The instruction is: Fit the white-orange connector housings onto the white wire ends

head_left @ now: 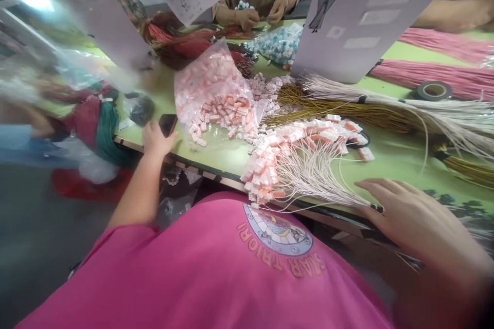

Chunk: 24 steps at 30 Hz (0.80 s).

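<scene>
My left hand (156,140) is at the table's left front edge, its thumb and fingers around a dark phone (168,124). On the right, my right hand (405,208) lies with its fingers stretched out beside the tied end of a bundle of white wires (320,169); its thumb is partly hidden there. White and orange connectors (266,164) fan out at the other end of those wires. Between the hands stands a clear plastic bag (216,79) of similar connectors, some of them spilling onto the table.
Brown-yellow wires (347,113) and more white wires (443,113) lie at the right, near a roll of dark tape (434,91). Pink wires (432,74) are behind them. A co-worker's hands (249,19) work across the table, by a bag of blue and white pieces (278,43). An upright panel (366,15) divides the table.
</scene>
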Motion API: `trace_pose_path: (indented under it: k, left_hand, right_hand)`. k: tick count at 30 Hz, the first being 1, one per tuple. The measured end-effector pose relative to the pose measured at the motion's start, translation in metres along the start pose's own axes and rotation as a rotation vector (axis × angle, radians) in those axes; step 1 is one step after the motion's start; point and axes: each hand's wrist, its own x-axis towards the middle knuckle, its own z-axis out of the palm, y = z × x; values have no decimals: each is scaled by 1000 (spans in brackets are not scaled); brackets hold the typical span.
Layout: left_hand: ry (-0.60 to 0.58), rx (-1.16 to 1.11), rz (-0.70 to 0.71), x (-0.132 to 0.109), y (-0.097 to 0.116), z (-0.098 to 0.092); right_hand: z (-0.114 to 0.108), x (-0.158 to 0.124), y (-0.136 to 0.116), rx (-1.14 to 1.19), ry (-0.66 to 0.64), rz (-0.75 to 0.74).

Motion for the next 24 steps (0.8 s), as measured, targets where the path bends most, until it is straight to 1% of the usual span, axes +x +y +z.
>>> trace_pose_path:
  k: [1,2,3,4,6,7,8,9,10,11,13,14,15,16,17,19,21,22,23,24]
  left_hand:
    - [-100,52,-64,9,-12,5]
    - [-192,84,-98,15,-19,9]
    - [-260,104,-118,17,-22,11]
    - [-303,121,-123,17,-22,12]
    - [-321,166,-111,10,-15,11]
    - [-318,186,-96,4,-10,9]
    - [-321,196,-73,-2,-4,7]
    - [-326,196,-43,-9,1,6]
    - [-330,194,-15,-14,6,4]
    - [-331,194,7,-18,9,3]
    - [-327,200,30,-24,12,1]
    - [-334,202,31,-26,12,0]
    - [-343,200,28,-26,11,-1]
    - [-347,194,27,-27,11,-3]
    - [-342,184,33,-27,11,-6]
    - [-283,123,87,-27,17,-14]
    - [-165,-50,228,-29,33,-25]
    - [-110,-179,330,-30,46,-32]
    - [-57,-329,441,-31,62,-39]
    - [-31,-459,564,-33,81,-47]
  right_hand:
    - [7,-6,10,0,-15,-12]
    - [14,-10,19,-10,-14,3]
    - [22,-12,25,-18,-39,26]
    - [29,-12,30,-12,-68,28]
    - [40,-11,35,-12,-121,36]
    - [43,-10,35,-2,-95,37]
    - [45,-9,35,30,-104,14]
    - [45,-9,35,56,-103,18]
    - [44,-9,35,78,-140,27]
    - [41,-9,34,86,-174,78]
    - [31,-9,35,97,-237,204]
    - [23,-8,36,136,-257,220]
    - [14,-4,37,209,-265,188]
    - [3,1,38,266,-247,159]
    - [-8,9,38,277,-203,168]
    - [-32,31,35,224,-71,180]
    - [-54,61,26,127,55,203]
    - [-64,76,19,61,123,228]
    - [-73,91,12,9,137,227]
    - [-82,105,4,-46,134,228]
